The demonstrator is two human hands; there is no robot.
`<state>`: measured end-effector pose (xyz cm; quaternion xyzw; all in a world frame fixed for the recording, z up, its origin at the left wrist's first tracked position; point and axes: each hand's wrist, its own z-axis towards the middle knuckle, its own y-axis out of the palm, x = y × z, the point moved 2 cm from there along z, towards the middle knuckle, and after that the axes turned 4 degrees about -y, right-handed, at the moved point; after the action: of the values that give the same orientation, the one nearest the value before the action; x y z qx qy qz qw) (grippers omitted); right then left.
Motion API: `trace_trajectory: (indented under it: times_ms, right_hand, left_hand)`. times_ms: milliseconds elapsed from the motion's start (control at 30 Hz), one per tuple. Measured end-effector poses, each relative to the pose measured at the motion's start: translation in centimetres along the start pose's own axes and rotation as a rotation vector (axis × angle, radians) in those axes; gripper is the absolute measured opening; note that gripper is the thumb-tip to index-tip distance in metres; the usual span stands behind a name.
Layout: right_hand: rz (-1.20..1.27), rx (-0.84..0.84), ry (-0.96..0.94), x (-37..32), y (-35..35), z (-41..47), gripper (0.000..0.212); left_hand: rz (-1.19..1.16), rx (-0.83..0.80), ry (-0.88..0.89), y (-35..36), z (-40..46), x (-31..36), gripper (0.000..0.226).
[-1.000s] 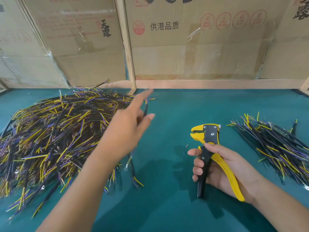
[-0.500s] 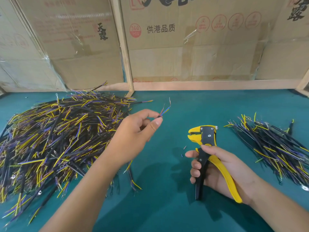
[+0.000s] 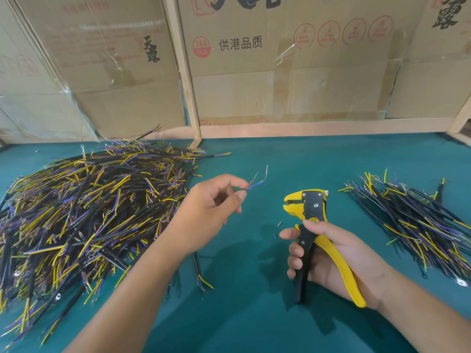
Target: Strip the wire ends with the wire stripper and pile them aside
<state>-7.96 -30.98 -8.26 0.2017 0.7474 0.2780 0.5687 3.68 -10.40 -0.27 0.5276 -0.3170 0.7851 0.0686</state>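
The left hand (image 3: 214, 207) is pinching a wire (image 3: 254, 184) between thumb and forefinger, with the wire's thin split ends sticking up and away from the fingertips toward the wire stripper (image 3: 309, 225). The right hand (image 3: 331, 256) is gripping the stripper's black and yellow handles, fingers curled round them, and is holding the tool upright so that its yellow head is pointing at the wire; the two are near each other but apart. The stripper's jaws are looking slightly parted, with nothing between them. Out beyond the left hand's back, a big heap of wires (image 3: 84, 212) is lying on the green table (image 3: 254, 314), and it is probably the stock waiting to be stripped. Past the right hand's outer side, a much smaller pile (image 3: 413, 225) is lying, likely the finished ones. Judging by the two heaps, the job is only getting started: most of the wires are left to do. A few tiny bits of cut insulation (image 3: 279, 223) are lying on the table between the hands. Whether the pinched wire's tips are already bare is too fine to tell.
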Motion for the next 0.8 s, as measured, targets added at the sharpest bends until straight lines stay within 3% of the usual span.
trace_trajectory:
  times_ms: [200, 533, 667, 800]
  right_hand:
    - [-0.017, 0.031, -0.024, -0.3, 0.9, -0.5, 0.058]
    - [-0.079, -0.121, -0.013, 0.0, -0.6, -0.1, 0.053]
    - [-0.141, -0.227, -0.035, -0.3, -1.2, -0.2, 0.049]
    - [-0.220, -0.188, -0.106, -0.6, -0.3, -0.8, 0.051]
  left_hand:
    - [-0.015, -0.030, 0.045, -0.1, 0.0, 0.3, 0.020]
    - [0.012, -0.117, 0.097, 0.2, -0.2, 0.4, 0.024]
    - [0.150, -0.135, 0.151, 0.1, -0.5, 0.4, 0.022]
    - [0.418, -0.067, 0.269, 0.1, -0.7, 0.9, 0.020]
